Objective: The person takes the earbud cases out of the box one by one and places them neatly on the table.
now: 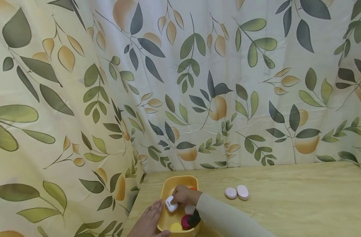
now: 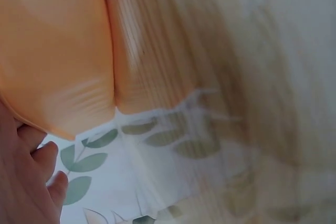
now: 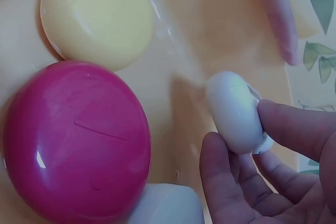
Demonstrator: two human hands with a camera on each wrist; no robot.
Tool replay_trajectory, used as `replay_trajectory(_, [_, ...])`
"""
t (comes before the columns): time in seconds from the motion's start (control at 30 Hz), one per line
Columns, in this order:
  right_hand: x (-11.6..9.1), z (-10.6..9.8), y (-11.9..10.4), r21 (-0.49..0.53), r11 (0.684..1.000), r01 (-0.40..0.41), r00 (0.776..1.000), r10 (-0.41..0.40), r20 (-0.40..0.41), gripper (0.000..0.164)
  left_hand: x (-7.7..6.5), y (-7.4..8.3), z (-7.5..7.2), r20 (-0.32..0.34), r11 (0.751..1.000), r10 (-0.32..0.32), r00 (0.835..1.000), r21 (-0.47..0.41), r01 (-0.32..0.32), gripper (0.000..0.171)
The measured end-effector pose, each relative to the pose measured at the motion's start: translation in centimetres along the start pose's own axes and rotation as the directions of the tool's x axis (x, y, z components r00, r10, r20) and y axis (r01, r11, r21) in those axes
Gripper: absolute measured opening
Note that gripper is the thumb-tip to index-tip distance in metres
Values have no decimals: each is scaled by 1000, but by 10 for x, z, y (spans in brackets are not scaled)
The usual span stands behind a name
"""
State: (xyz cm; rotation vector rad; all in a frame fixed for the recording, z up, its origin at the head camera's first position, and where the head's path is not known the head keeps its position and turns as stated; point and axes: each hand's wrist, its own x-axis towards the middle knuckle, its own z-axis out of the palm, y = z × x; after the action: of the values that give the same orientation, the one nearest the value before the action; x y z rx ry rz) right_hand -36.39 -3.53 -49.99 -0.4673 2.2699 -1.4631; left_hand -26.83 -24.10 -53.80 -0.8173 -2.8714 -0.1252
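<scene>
My right hand [image 1: 183, 195] reaches into a yellow-orange tray [image 1: 180, 177] and pinches a small white earbud case [image 1: 170, 204] between thumb and fingers. Seen from the right wrist, the earbud case [image 3: 234, 111] is glossy and rounded, tilted above the tray floor. My left hand [image 1: 149, 217] rests along the tray's left wall, its fingers fairly straight. Near the tray's front lie a round magenta piece [image 3: 79, 142], a pale yellow piece [image 3: 97, 19] and a whitish piece [image 3: 168, 205]. A black piece [image 1: 194, 218] sits beside the magenta one, partly behind my sleeve.
Two pale pink rounded pieces [image 1: 242, 192] lie side by side on the wood-grain table [image 1: 302, 200], right of the tray. An orange-red piece [image 1: 193, 188] shows at the tray's back right. A leaf-patterned curtain [image 1: 198, 98] hangs behind and along the left.
</scene>
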Motion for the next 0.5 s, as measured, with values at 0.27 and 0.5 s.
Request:
replay_trajectory(0.27, [-6,-3,-1,51,999,6,1000,-7,14,9,-1,0,-2,-15,996,42,999,84,-40,94])
replay_trajectory(0.5, [-8,-7,0,86,996,5,1000,-7,24,7,0,0,-3,-12,993,57,998,105,-55,94])
